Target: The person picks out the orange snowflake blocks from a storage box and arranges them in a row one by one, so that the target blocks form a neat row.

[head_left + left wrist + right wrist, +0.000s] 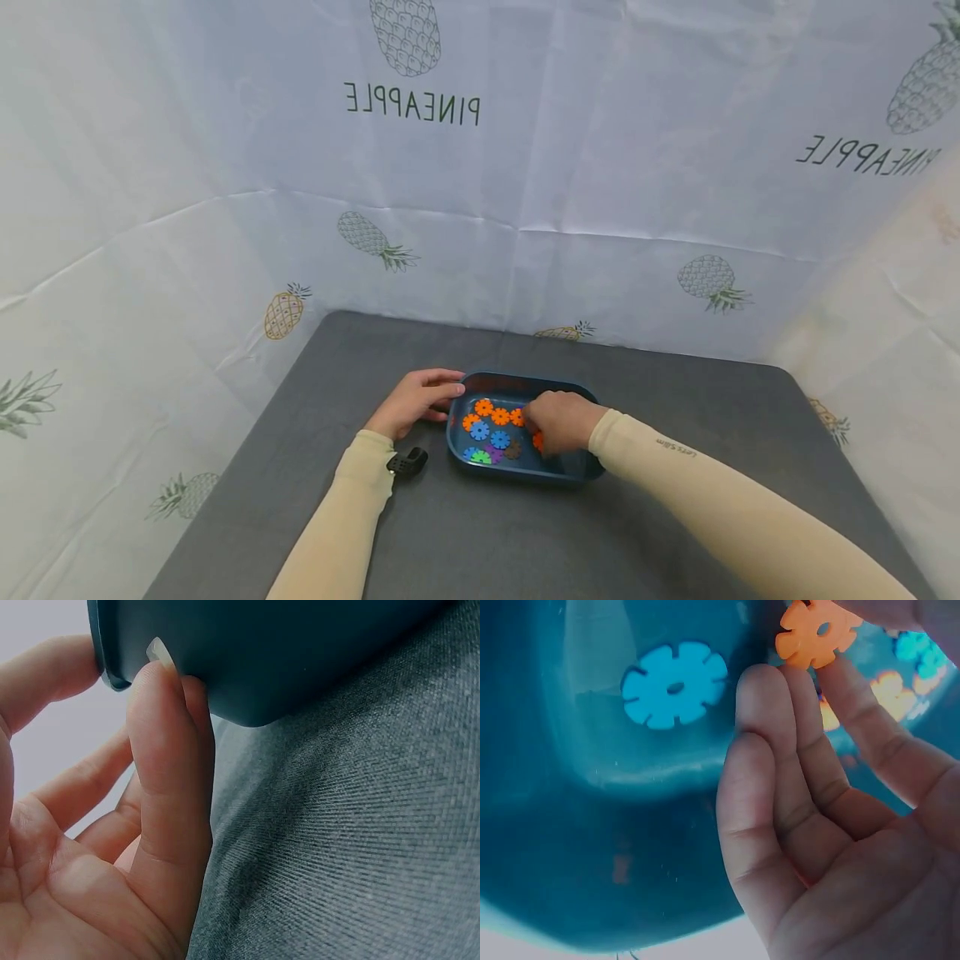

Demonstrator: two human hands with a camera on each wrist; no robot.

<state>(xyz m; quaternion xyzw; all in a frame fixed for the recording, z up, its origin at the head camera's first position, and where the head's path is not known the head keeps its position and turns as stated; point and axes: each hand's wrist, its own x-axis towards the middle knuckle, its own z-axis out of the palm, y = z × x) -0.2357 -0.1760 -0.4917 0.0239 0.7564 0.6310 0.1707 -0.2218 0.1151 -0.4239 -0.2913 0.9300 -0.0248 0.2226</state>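
Observation:
A dark blue tray (510,472) holds several notched, flower-shaped interlocking discs. My left hand (412,404) grips the tray's left end, one fingertip over the rim and the thumb (161,735) against the outer wall. Inside the right half, my right hand (566,421) reaches down with bent fingers. Its thumb and fingertips pinch an orange disc (802,641), partly covered by the thumb. Below the palm, a light blue disc (652,694) lies on the tray floor. Orange discs (483,407), blue discs (499,439), a green disc (481,457), a purple one and a brown disc (513,450) lie left of this hand.
The tray stands on a dark grey table (480,542). A pineapple-print curtain (585,167) hangs behind the table and along both sides. A black strap (407,462) is on my left wrist.

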